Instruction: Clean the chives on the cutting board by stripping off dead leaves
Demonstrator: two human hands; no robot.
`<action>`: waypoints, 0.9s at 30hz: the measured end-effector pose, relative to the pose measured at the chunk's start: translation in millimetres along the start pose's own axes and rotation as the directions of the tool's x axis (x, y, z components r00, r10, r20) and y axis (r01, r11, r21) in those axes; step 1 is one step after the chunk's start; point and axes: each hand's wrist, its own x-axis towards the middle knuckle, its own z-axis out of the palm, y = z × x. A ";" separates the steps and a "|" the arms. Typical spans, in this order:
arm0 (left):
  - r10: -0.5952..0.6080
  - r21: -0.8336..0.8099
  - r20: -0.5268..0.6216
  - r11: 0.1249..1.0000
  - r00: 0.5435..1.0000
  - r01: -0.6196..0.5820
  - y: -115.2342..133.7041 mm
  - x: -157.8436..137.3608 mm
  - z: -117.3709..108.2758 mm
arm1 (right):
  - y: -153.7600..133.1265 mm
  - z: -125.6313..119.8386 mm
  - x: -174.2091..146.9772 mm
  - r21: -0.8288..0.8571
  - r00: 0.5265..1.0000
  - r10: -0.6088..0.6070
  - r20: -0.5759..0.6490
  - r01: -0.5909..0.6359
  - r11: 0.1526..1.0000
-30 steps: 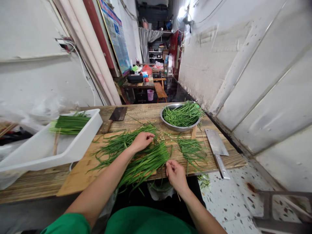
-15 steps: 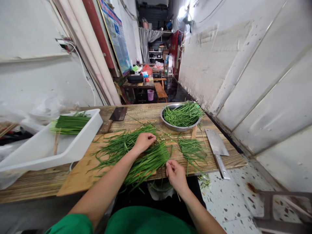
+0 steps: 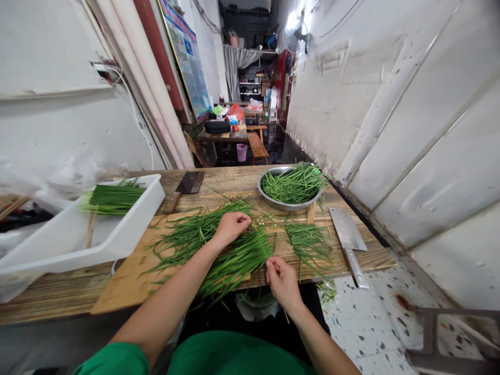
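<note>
Green chives [image 3: 187, 229] are lying in a loose heap on the wooden board [image 3: 117, 294] in front of you, the near ones spilling over the table edge, and your left forearm is covering part of them. Your left hand [image 3: 232, 227] is resting over the heap with thumb and fingers drawn together; I cannot tell whether they are pinching a stalk. Your right hand [image 3: 284, 281] is hovering just beside the right-hand ends of the heap, its fingers curling inward, and I cannot tell whether it is gripping anything either. A thin strand [image 3: 287, 316] is showing beneath it, its upper end hidden. Farther right, a smaller bunch [image 3: 308, 242] is lying near a cleaver [image 3: 347, 229]. More chives are filling the metal bowl [image 3: 269, 201], hiding most of its inside. Below the table edge, a pale container [image 3: 255, 310] is sitting in shadow, its contents unclear. The view's left edge is cutting off the white tray [image 3: 133, 234], which is holding another bundle [image 3: 115, 200].
</note>
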 end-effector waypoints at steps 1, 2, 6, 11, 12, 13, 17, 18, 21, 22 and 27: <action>0.007 0.002 0.005 1.000 1.000 -0.007 0.6 -0.1 -0.5 | 0.0 0.0 0.3 -0.001 1.000 -0.004 -0.001 0.004 1.000; 0.014 0.006 0.009 1.000 1.000 -0.014 1.1 -0.1 -1.0 | 0.0 0.1 0.5 -0.002 1.000 -0.007 -0.003 0.007 1.000; 0.020 0.029 0.005 0.999 1.000 -0.020 2.1 0.1 -2.7 | 0.2 0.4 1.2 0.004 1.000 -0.010 -0.001 0.010 1.000; -0.010 0.057 -0.030 0.998 1.000 0.012 1.5 1.1 -3.3 | 0.1 0.6 0.1 0.018 1.000 0.002 0.001 -0.002 1.000; -0.013 0.058 -0.025 0.998 1.000 0.015 1.2 1.1 -3.2 | 0.1 0.6 -0.1 0.021 1.000 0.007 0.001 -0.007 1.000; -0.014 0.055 -0.019 0.998 1.000 0.015 1.1 1.0 -3.0 | 0.2 0.6 -0.3 0.023 1.000 0.011 0.001 -0.011 1.000; -0.003 0.040 0.003 0.999 1.000 0.003 1.3 0.0 -2.0 | 1.1 0.6 0.1 0.015 1.000 0.004 -0.001 -0.004 1.000; 0.001 0.038 0.007 0.999 1.000 -0.002 1.5 -0.3 -1.9 | 1.5 0.6 0.3 0.011 1.000 0.000 -0.002 0.000 1.000; 0.009 0.036 0.008 0.999 1.000 -0.009 2.0 -0.8 -1.7 | 2.6 0.5 0.7 0.004 1.000 -0.008 -0.002 0.008 1.000; 0.010 0.035 0.005 0.999 1.000 -0.010 2.0 -0.9 -1.6 | 2.6 0.4 0.7 0.004 1.000 -0.009 -0.004 0.009 1.000; 0.039 0.035 0.012 0.999 0.999 -0.040 1.3 -1.4 -1.1 | 0.8 -0.1 0.3 0.012 1.000 -0.010 -0.002 0.010 1.000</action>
